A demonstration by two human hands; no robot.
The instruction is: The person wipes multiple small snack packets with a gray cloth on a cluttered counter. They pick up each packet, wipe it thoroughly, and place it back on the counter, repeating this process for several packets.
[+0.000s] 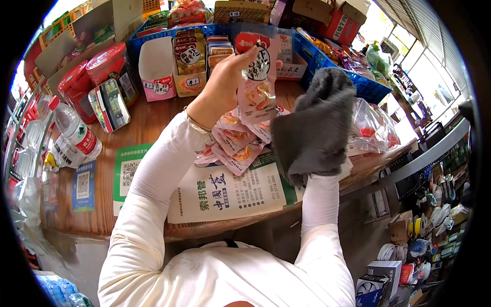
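Note:
My left hand [222, 82] pinches a pink snack packet [257, 94] upright, its thumb on the front near the top. Beneath it, similar pink packets [238, 144] lie in a loose heap on printed sheets [230, 195]. A dark grey plush cloth [312, 134] wraps my right hand, just right of the packet. That hand carries the cloth, but its fingers are hidden; only the white sleeve [320, 203] shows below. Beyond my left hand stand an open pink-and-white carton [157, 61] and a carton of brown-and-gold packets [190, 57].
Red lidded tubs [109, 65], a tin [109, 105] and a plastic bottle [74, 122] stand at the left of the wooden table [103, 218]. Blue baskets [345, 75] of snacks line the back. A clear plastic bag [370, 126] lies at the right.

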